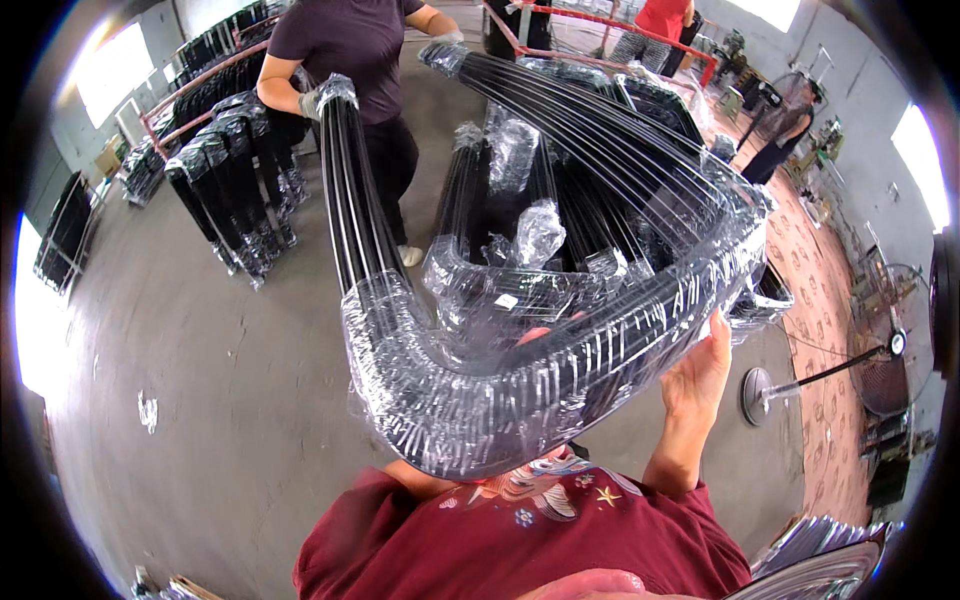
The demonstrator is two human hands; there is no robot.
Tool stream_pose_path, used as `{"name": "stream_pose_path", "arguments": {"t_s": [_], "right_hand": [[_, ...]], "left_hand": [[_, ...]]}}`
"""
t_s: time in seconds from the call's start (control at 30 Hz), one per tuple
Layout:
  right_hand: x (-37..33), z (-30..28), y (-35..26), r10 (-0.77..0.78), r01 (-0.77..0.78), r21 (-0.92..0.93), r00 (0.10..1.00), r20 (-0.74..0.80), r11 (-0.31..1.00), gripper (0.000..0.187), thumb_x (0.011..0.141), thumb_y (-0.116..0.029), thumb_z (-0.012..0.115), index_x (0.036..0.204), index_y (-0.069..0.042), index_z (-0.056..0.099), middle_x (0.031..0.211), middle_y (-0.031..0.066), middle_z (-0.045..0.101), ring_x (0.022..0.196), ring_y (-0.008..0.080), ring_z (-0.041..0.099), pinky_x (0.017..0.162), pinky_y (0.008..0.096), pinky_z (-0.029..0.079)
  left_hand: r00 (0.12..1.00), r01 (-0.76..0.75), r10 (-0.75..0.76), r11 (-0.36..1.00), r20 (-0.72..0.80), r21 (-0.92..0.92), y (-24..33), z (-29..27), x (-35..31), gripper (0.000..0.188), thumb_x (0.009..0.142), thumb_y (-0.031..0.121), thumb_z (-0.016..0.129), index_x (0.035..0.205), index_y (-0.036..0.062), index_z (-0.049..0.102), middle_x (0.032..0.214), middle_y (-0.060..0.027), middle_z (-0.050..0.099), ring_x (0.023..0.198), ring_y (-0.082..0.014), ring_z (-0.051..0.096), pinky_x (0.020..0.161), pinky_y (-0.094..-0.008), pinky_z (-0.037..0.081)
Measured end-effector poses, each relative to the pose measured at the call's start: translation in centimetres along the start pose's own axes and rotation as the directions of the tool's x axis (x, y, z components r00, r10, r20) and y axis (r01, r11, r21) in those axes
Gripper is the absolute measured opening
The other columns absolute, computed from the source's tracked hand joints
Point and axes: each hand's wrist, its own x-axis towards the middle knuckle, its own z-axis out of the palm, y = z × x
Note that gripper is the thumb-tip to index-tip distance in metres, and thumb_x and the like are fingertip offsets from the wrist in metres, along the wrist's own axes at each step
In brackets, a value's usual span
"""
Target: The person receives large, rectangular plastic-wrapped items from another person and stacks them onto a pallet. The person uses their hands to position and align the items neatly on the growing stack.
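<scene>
Maroon shirt front (530,540) with a flower print fills the bottom edge, and right above it sits the wrapped bundle (520,400): black U-shaped metal frames stacked together and bound in clear stretch film, held up at chest height.

Right hand (698,378) is under the right side of the bend, fingers stretched up and curled over the outer edge, so it's gripping the bundle rather than just propping it. Left hand is mostly buried; only a couple of fingertips (535,335) poke out inside the curve through the plastic, so I can't really tell how closed it is, though it's clearly touching the bundle.

Far end of the frames is held by another person (350,60) in a dark purple top, with a gloved hand (318,100) wrapped round the left leg of the U.

What could go wrong, I reckon: film is slick, and with that thin a hold on the right edge the whole load could slide or twist, especially if the two carriers move out of step.

Further out: more wrapped frames (225,190) leaning on red racks at left, grey concrete floor (200,400), and a standing fan (870,370) off to the right.
</scene>
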Motion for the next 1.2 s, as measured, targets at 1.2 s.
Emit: {"name": "stream_pose_path", "arguments": {"t_s": [1.2], "right_hand": [[16.6, -26.8, -17.1, 0.099, -0.104, 0.106, 0.994, 0.053, 0.989, 0.047, 0.078, -0.024, 0.064, 0.117, -0.004, 0.048, 0.116, 0.0108, 0.054, 0.108, 0.0264, 0.052, 0.092, 0.042, 0.042]], "left_hand": [[0.901, 0.337, -0.417, 0.846, -0.118, -0.413, -31.2, -2.1, 17.5, 0.064, 0.053, -0.017, 0.059, 0.113, 0.0071, 0.055, 0.12, -0.008, 0.053, 0.119, -0.0259, 0.042, 0.107, -0.0414, 0.025]]}}
